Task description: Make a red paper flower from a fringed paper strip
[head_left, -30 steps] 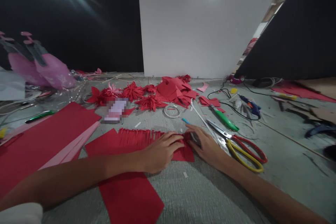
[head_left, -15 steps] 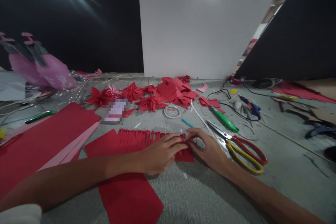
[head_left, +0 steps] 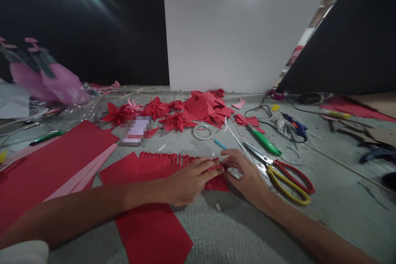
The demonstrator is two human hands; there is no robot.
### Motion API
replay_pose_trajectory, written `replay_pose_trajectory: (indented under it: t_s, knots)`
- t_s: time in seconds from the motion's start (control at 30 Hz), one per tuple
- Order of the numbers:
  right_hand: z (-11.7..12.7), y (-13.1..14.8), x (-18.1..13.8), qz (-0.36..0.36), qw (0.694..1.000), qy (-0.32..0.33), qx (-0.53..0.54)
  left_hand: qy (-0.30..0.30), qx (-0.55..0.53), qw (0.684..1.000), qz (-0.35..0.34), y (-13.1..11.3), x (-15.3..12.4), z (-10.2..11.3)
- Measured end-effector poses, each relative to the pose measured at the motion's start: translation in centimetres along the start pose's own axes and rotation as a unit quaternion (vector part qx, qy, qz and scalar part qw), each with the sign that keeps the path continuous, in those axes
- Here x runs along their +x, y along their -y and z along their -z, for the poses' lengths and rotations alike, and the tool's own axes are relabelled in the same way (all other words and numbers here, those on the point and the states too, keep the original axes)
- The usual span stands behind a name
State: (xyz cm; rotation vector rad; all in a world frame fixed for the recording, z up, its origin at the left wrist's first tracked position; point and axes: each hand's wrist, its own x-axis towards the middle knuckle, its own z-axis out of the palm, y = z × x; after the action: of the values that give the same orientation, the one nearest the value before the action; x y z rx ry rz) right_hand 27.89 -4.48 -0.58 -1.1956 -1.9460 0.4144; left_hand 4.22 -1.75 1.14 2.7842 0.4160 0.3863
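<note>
A strip of fringed red paper [head_left: 161,166] lies across the middle of the work surface, its cut strands pointing away from me. My left hand [head_left: 190,181] rests over its right part, fingers bent together on the curled strands. At the strip's right end, my right hand [head_left: 247,177] has thumb and fingers closed on the edge; the fingertips are partly hidden. Under my left forearm is a larger plain red sheet [head_left: 154,231]. Just right of my right hand lie scissors [head_left: 289,179] with one red and one yellow handle.
Red paper flowers [head_left: 156,108] and a pile of red paper pieces [head_left: 204,107] lie at the back. A roll of white tape [head_left: 203,131], a green cutter [head_left: 266,141] and a blue glue gun [head_left: 295,127] are nearby. Red sheets [head_left: 62,161] and a blurred phone-like object [head_left: 136,130] are at left.
My right hand has shifted slightly, and more curled red strands show between my left fingers and my right hand. The other things have stayed put.
</note>
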Motion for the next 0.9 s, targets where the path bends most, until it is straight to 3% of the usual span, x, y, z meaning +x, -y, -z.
replay_pose_trajectory:
  t_s: [0.23,0.57,0.73,0.9]
  knots:
    - [0.1,0.6,0.2,0.025,1.0,-0.013,-0.012,-0.005,-0.016,1.0,-0.008,0.2,0.0,-0.1]
    - [1.0,1.0,0.3,0.079,0.99,-0.029,-0.11,-0.027,-0.038,0.999,0.01,0.1,-0.2,-0.1]
    - [0.7,0.7,0.4,0.076,0.989,-0.054,-0.111,-0.018,-0.037,0.999,0.006,-0.1,0.0,0.2]
    - [0.4,1.1,0.4,0.087,0.992,-0.037,-0.078,-0.037,-0.031,0.999,0.021,-0.4,0.0,0.2]
